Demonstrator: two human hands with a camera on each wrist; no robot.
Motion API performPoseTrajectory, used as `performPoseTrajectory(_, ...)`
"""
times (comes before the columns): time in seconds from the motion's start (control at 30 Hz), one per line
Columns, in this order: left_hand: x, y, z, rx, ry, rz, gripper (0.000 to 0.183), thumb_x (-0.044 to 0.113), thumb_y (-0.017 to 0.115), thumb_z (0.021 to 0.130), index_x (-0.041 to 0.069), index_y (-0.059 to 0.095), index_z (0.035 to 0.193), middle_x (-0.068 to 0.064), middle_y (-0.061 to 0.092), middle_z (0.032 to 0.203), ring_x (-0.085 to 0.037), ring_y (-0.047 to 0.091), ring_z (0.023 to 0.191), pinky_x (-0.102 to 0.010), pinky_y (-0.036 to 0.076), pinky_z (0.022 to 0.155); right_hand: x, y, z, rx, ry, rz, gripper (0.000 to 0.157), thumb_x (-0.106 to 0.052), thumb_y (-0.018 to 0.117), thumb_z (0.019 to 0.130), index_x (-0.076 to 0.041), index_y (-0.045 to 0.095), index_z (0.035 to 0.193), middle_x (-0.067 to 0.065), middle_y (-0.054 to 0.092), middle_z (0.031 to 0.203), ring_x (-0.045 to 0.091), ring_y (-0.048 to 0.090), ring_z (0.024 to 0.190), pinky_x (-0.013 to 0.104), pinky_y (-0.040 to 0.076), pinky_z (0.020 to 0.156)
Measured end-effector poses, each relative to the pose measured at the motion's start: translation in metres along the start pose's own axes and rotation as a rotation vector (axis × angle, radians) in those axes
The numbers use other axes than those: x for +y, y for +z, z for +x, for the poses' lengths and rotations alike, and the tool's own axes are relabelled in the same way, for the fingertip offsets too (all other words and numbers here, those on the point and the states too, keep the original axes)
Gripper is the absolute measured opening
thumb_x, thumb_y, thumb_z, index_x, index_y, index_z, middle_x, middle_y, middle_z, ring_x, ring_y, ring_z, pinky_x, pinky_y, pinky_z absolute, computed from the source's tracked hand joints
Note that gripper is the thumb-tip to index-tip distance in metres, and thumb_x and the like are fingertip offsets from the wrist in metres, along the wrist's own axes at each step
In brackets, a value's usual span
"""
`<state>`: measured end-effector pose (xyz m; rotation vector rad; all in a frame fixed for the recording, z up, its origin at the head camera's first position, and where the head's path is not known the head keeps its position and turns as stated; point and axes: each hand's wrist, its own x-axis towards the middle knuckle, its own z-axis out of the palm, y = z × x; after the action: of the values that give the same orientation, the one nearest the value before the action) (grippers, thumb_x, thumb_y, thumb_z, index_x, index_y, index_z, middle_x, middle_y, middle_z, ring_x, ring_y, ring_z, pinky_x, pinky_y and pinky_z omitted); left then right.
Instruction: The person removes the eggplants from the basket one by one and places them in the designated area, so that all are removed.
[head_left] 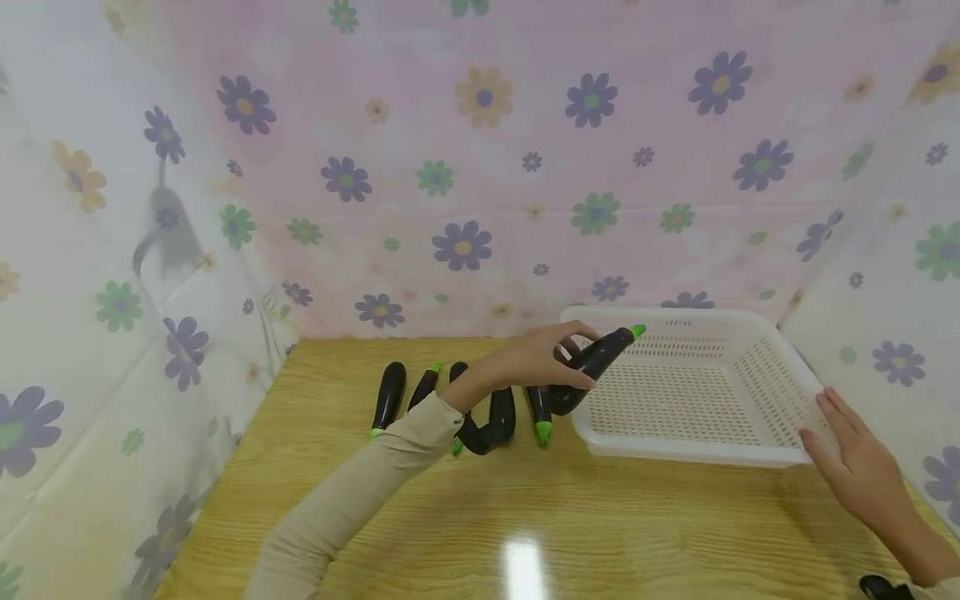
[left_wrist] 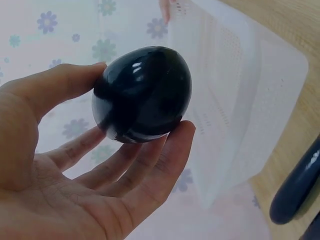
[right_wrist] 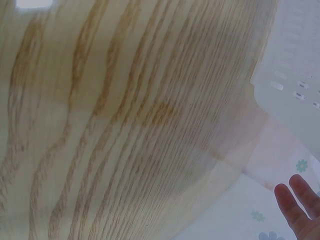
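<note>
My left hand [head_left: 543, 358] holds a dark purple eggplant [head_left: 592, 367] over the left rim of a white plastic basket [head_left: 675, 454]. The eggplant is tilted, its green stem end pointing up and right over the basket. In the left wrist view, the thumb and fingertips grip the round, shiny end of the eggplant [left_wrist: 145, 95]. My right hand [head_left: 862, 458] rests at the basket's right rim with its fingers fairly straight; in the right wrist view only fingertips [right_wrist: 295, 200] show. More eggplants [head_left: 390, 396] lie on the table left of the basket, some partly hidden behind my left forearm.
The wood-grain table [head_left: 600, 517] carries the basket at its back right. Flower-patterned cloth [head_left: 465, 167] hangs behind and on both sides. Another eggplant [head_left: 540, 412] lies close to the basket's left side.
</note>
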<state>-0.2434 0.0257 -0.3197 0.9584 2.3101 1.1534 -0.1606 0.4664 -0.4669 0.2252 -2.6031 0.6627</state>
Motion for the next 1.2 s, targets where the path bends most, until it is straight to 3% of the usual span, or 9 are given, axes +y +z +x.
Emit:
performPoseTrajectory(0.23, -0.006, -0.003, -0.01, 0.022, -0.004, 0.016, 0.06, 0.029, 0.073, 0.083, 0.026, 0.046, 0.136, -0.003, 0.055, 0.117, -0.015, 0.06, 0.1, -0.033, 0.056, 0.066, -0.001, 0.001, -0.004, 0.004, 0.002, 0.009, 0.062, -0.015, 0.046, 0.097, 0.004, 0.018, 0.148, 0.017, 0.009, 0.156, 0.048, 0.009, 0.137, 0.063, 0.004, 0.107)
performPoseTrajectory(0.53, -0.014, -0.007, -0.022, 0.049, -0.006, -0.05, 0.059, 0.027, 0.074, 0.083, 0.025, 0.047, 0.136, -0.003, 0.055, 0.118, -0.016, 0.058, 0.103, -0.029, 0.056, 0.067, -0.001, 0.001, -0.002, 0.002, 0.01, -0.004, 0.063, -0.016, 0.046, 0.097, 0.005, 0.016, 0.148, 0.018, 0.008, 0.156, 0.047, 0.008, 0.137, 0.064, 0.004, 0.106)
performPoseTrajectory(0.8, -0.023, -0.011, -0.039, 0.061, -0.022, -0.111, 0.059, 0.028, 0.072, 0.084, 0.027, 0.045, 0.137, -0.003, 0.056, 0.117, -0.015, 0.059, 0.097, -0.042, 0.054, 0.063, -0.004, 0.001, 0.0, 0.002, 0.01, -0.007, 0.064, -0.017, 0.047, 0.097, 0.005, 0.016, 0.148, 0.018, 0.007, 0.156, 0.047, 0.008, 0.138, 0.064, 0.004, 0.106)
performPoseTrajectory(0.87, -0.024, -0.013, -0.044, 0.071, -0.029, -0.103, 0.059, 0.028, 0.072, 0.085, 0.029, 0.046, 0.137, -0.003, 0.055, 0.118, -0.016, 0.059, 0.097, -0.038, 0.054, 0.062, -0.004, 0.001, -0.001, 0.006, 0.01, -0.008, 0.064, -0.017, 0.047, 0.097, 0.005, 0.016, 0.148, 0.018, 0.008, 0.156, 0.047, 0.008, 0.138, 0.063, 0.004, 0.107)
performPoseTrajectory(1.2, -0.028, -0.023, -0.068, 0.12, -0.075, -0.083, 0.059, 0.029, 0.071, 0.085, 0.029, 0.045, 0.137, -0.006, 0.053, 0.122, -0.02, 0.06, 0.099, -0.039, 0.054, 0.067, -0.003, 0.002, -0.002, 0.016, 0.0, 0.003, 0.063, -0.016, 0.047, 0.097, 0.006, 0.017, 0.148, 0.017, 0.008, 0.156, 0.045, 0.008, 0.139, 0.061, 0.003, 0.109)
